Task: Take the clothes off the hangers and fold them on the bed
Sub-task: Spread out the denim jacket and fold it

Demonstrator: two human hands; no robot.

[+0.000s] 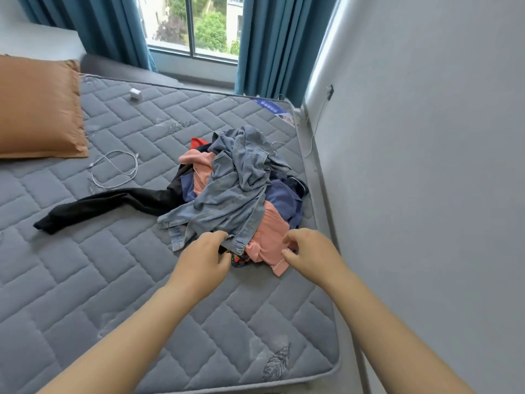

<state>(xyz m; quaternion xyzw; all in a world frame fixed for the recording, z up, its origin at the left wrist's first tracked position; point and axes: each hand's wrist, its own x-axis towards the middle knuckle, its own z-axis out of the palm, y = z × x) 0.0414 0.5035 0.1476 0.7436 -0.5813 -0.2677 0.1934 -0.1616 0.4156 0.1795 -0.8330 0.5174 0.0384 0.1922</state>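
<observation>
Clothes pile [235, 189] | left hand [204, 258] grips edge | right hand [308, 254] at edge | label [272, 108] unreadable

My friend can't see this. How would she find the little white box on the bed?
Start at the grey quilted mattress, then look to its far end near the window. Right of the orange satin pillow sits a small white cube-shaped box, alone. Unlike the looped white cable, it is a solid block.

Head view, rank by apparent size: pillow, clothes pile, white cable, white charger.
1. pile, counting the black garment trailing out to the left
2. pillow, cut off by the frame edge, so only its visible part counts
3. cable, taken as its loop
4. charger, also the farthest away
</observation>
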